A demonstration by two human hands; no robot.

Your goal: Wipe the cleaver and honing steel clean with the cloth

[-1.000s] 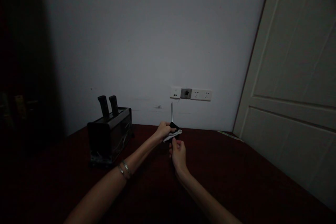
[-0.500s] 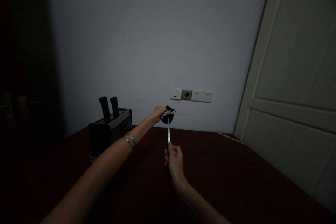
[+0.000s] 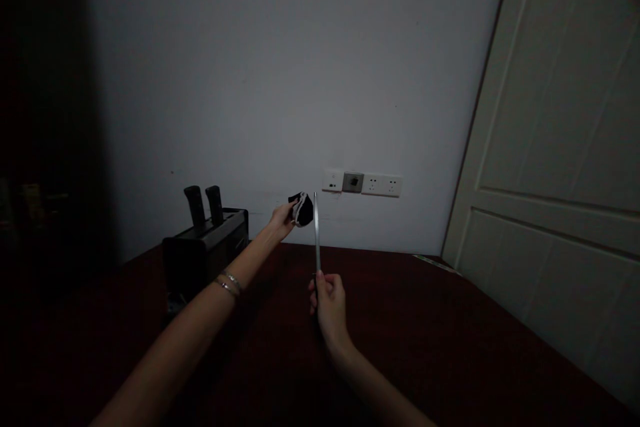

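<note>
My right hand (image 3: pixel 329 300) is closed around the dark handle of a knife (image 3: pixel 317 233), whose narrow blade points up and away from me. The handle is mostly hidden by my fingers. To the left of the blade's tip, my left hand (image 3: pixel 283 218) grips a bunched black cloth (image 3: pixel 303 209) with a pale edge. A small gap shows between cloth and blade. Left of my arms stands a dark knife block (image 3: pixel 205 240) with two black-handled knives (image 3: pixel 205 205) upright in its top.
The dark reddish table (image 3: pixel 400 320) reaches back to a pale wall (image 3: pixel 280 80). Sockets and switches (image 3: pixel 373 184) sit low on that wall. A panelled white door (image 3: pixel 550 213) stands at the right, near a flat strip (image 3: pixel 435 263) on the table's back edge.
The cloth has come off the blade and moved left with my left hand, baring the tip. My right hand still holds the knife, and the view has shifted slightly.
</note>
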